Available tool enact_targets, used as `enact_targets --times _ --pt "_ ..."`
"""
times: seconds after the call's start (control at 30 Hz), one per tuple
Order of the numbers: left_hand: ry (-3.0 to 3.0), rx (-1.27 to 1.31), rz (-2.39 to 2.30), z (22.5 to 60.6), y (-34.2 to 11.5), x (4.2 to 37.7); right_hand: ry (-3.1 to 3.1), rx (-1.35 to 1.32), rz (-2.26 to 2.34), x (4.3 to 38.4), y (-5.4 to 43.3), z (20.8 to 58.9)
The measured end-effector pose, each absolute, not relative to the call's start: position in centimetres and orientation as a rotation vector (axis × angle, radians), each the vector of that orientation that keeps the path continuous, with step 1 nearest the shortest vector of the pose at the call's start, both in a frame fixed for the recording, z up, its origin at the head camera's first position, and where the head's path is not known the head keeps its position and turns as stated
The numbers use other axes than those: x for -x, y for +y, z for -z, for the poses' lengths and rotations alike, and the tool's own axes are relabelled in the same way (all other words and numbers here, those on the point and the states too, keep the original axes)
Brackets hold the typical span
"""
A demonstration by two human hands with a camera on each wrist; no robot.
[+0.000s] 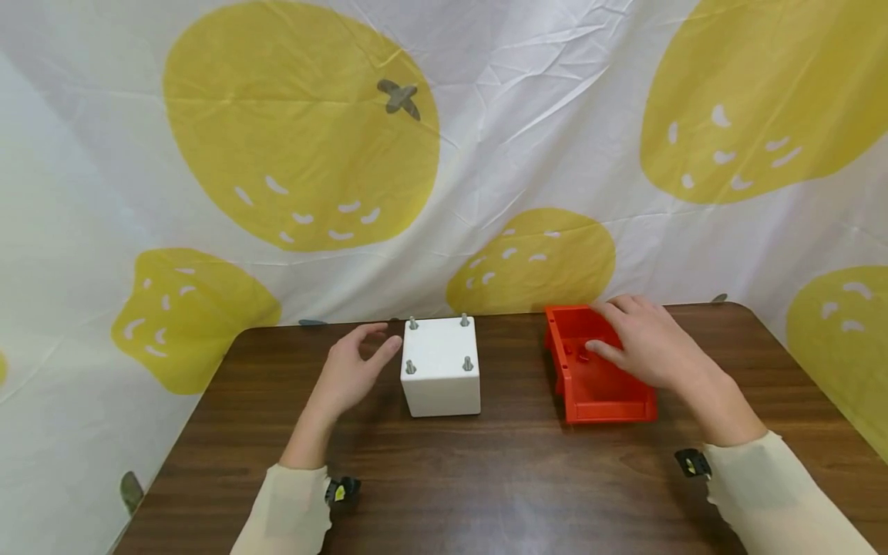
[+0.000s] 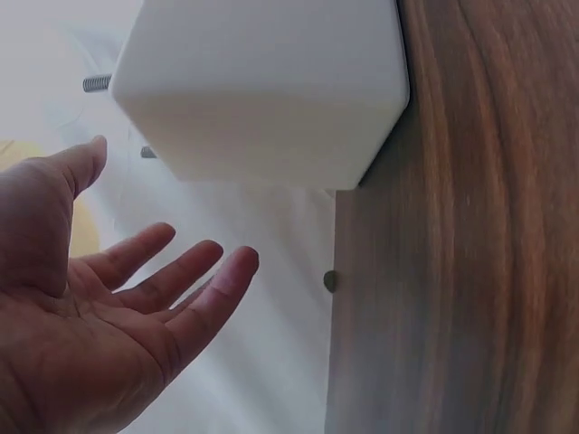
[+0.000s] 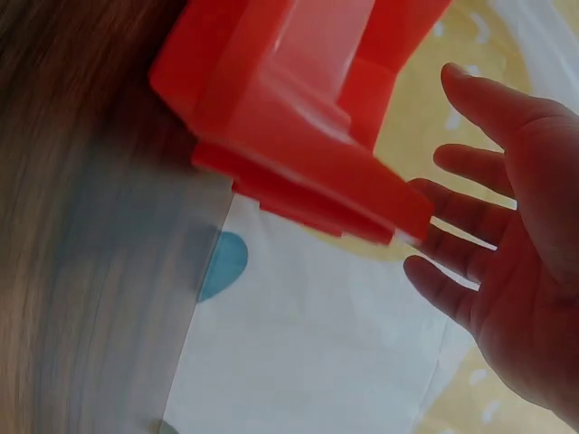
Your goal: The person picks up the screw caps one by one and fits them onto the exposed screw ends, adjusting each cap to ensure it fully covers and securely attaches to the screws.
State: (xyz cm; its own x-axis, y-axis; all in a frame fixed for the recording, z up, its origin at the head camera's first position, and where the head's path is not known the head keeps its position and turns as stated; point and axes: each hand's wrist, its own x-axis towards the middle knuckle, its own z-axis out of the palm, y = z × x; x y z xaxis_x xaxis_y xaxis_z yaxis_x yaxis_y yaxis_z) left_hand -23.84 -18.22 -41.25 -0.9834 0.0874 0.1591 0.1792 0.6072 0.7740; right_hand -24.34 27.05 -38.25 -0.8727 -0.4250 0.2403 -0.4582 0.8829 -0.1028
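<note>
A white block stands on the table with a threaded metal stud rising near each top corner. Just to its left is my left hand, thumb and fingers spread apart and holding nothing; the left wrist view shows the palm beside the block. On the right sits a red open-front bin with a few small red pieces inside. My right hand hovers over the bin's right side, its fingers loosely extended near the rim and nothing in its grasp.
The dark wood-grain table carries both block and bin near its back edge. Behind it hangs a white cloth printed with yellow fruit. Each wrist wears a small black camera mount.
</note>
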Motion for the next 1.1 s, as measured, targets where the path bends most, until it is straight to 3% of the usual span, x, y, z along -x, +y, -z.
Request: enact_targets --times 0.47,1.1 --pt "-2.600 0.144 1.653 42.2 -17.1 24.6 -2.871 -0.748 -0.267 25.5 25.1 39.3" --pt "-2.404 -0.061 1.966 42.8 -15.8 25.1 -3.079 -0.637 -0.251 27.7 23.0 40.5"
